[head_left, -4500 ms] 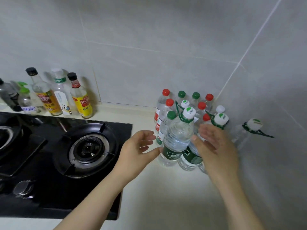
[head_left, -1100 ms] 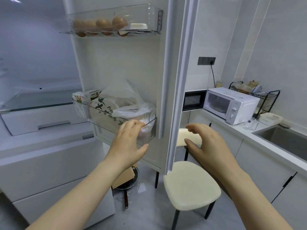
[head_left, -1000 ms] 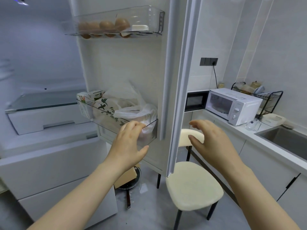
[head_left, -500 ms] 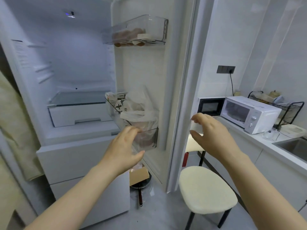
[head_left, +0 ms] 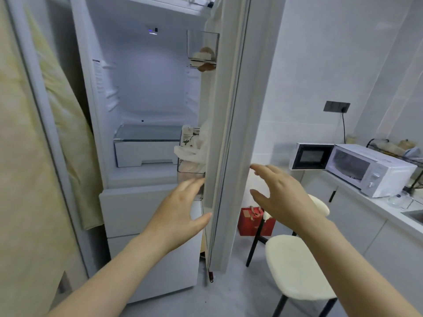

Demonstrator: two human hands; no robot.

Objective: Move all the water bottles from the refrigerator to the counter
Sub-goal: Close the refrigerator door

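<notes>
Refrigerator (head_left: pixel 146 92) stands left of centre with its door (head_left: pixel 231 133) swung out and seen nearly edge-on; a pale yellow cloth (head_left: pixel 20 156) hangs along its left side. Inside the lit compartment a glass shelf lies over a white drawer (head_left: pixel 146 154). On the door's inner side, an upper clear bin (head_left: pixel 202 49) holds a few brownish rounded items, and a lower bin holds a white plastic bag (head_left: pixel 194 152) beside a printed carton. Where the water bottles are I cannot tell. The left hand (head_left: pixel 180 216) reaches toward the inner edge of the door, fingers straight and loosely apart, holding nothing; whether its thumb touches the door edge is unclear. On the outer side of the door, the right hand (head_left: pixel 281 197) hovers with fingers spread wide, also holding nothing. Behind it a red bag (head_left: pixel 249 221) sits on the floor, and a cream-cushioned stool (head_left: pixel 297 266) stands nearer. Farther right, a white microwave (head_left: pixel 370 168) rests on the counter (head_left: pixel 389 205).
</notes>
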